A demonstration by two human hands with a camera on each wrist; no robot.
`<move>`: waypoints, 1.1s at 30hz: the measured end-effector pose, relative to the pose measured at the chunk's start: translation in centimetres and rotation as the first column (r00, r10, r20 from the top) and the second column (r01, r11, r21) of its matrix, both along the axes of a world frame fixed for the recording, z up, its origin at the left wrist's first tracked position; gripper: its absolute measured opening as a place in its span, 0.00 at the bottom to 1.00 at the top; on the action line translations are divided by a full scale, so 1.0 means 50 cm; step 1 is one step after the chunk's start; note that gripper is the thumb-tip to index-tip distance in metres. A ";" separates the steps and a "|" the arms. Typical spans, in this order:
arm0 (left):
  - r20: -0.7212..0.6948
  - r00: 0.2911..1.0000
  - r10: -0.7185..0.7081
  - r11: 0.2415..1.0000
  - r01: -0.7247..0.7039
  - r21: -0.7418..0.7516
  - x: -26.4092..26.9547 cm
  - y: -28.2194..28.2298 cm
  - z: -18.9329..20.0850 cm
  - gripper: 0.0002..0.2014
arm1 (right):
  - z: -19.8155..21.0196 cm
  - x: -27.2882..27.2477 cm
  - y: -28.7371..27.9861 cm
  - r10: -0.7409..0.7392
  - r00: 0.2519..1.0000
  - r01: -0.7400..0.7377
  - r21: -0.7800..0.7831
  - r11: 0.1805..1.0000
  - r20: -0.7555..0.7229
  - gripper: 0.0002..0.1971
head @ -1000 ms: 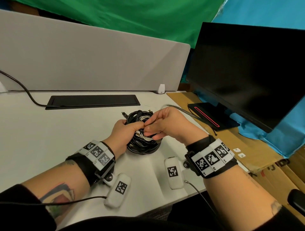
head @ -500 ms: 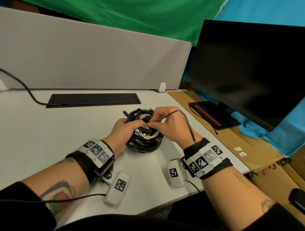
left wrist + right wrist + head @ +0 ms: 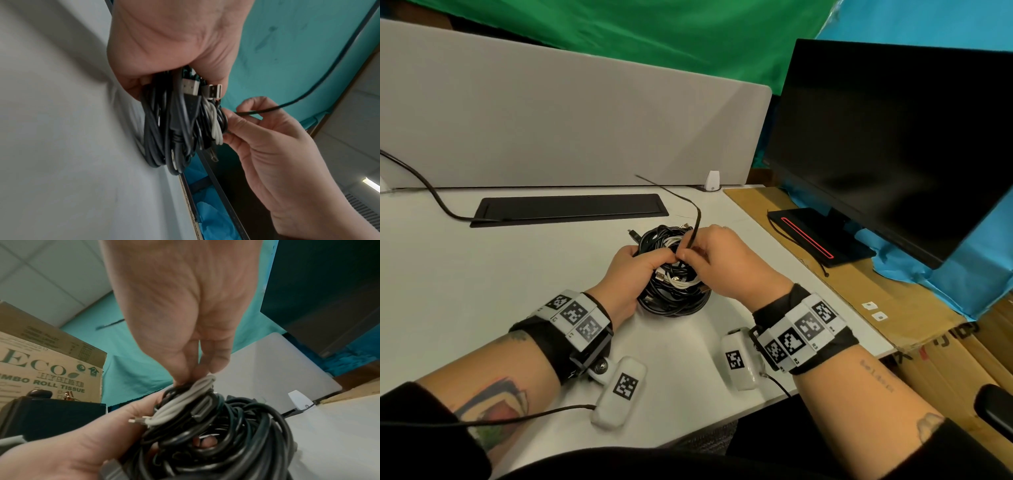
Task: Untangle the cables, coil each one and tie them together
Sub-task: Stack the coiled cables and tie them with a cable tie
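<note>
A bundle of coiled black cables [image 3: 671, 298] with a white cable [image 3: 681, 281] among them stands on the white desk [image 3: 482, 291]. My left hand [image 3: 640, 263] grips the bundle's left side, fingers curled through the coils [image 3: 205, 441]. My right hand [image 3: 715, 260] pinches a thin black tie strap [image 3: 693, 233] at the top of the bundle; the strap's free end arcs up and back to the left. In the left wrist view the right hand [image 3: 246, 116] holds that strap [image 3: 287, 104] against the bundle [image 3: 174, 129], near two USB plugs [image 3: 213, 91].
A black monitor [image 3: 893, 137] stands on cardboard [image 3: 893, 308] at the right. A grey divider panel [image 3: 551, 120] runs along the desk's back, with a black cable slot [image 3: 568, 209] before it and a black cord [image 3: 424, 185] at the far left.
My right hand has swung the strap from the right side of the bundle, over my hand, up to the top; its free end now points back and left. My left hand keeps its grip.
</note>
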State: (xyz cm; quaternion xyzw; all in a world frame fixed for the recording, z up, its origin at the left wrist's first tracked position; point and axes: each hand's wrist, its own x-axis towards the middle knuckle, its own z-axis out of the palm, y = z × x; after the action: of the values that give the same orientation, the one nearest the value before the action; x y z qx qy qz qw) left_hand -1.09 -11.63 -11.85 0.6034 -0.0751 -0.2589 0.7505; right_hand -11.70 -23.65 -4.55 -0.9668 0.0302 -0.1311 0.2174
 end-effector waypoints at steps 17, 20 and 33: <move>0.062 0.997 -0.041 0.999 0.041 0.003 -0.009 0.007 0.012 0.34 | 0.018 -0.004 0.009 -0.072 0.997 0.071 0.163 0.984 0.000 0.04; 0.049 0.997 -0.053 0.999 0.053 0.003 -0.007 0.008 0.011 0.30 | 0.024 -0.011 0.013 -0.009 0.999 0.016 0.165 0.986 -0.040 0.04; 0.127 0.992 -0.019 0.998 0.025 -0.049 -0.017 0.002 0.009 0.38 | 0.052 -0.020 0.007 -0.092 0.974 0.005 0.387 0.922 0.208 0.09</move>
State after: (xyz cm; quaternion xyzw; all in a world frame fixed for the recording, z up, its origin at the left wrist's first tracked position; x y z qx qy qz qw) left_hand -1.93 -11.52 -11.43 0.5985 -0.1359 -0.2263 0.7564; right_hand -12.72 -23.31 -1.93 -0.8835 0.0548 -0.2355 0.4011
